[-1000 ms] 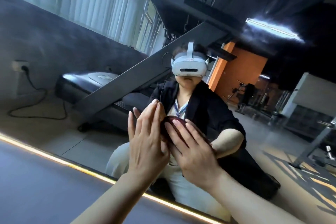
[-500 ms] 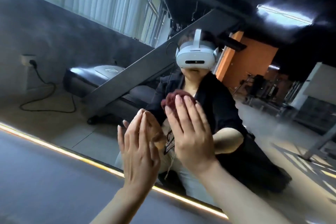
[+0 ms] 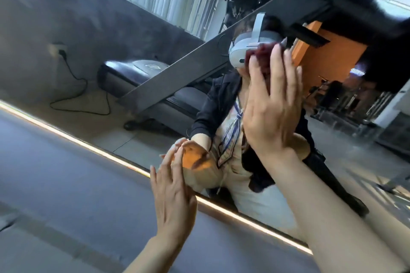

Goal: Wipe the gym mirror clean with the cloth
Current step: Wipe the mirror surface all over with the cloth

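The gym mirror (image 3: pixel 93 35) fills most of the view, tilted, with a lit strip along its lower edge. My right hand (image 3: pixel 271 104) presses a dark red cloth (image 3: pixel 260 57) flat against the glass, fingers straight and spread; only the cloth's top shows past my fingertips. My left hand (image 3: pixel 172 195) lies lower on the mirror near its lit edge, fingers straight, palm toward the glass, with nothing in it. The mirror reflects a person with a white headset and both raised hands.
A grey wall panel (image 3: pixel 55 195) lies below the lit mirror edge (image 3: pixel 93 150). In the reflection are a treadmill (image 3: pixel 142 68), a wall socket with a black cable (image 3: pixel 60 52), curtained windows, an orange wall and gym machines at the right.
My right hand has slid the cloth up the glass. My left hand has dropped lower, toward the lit edge. The view has tilted and moved closer.
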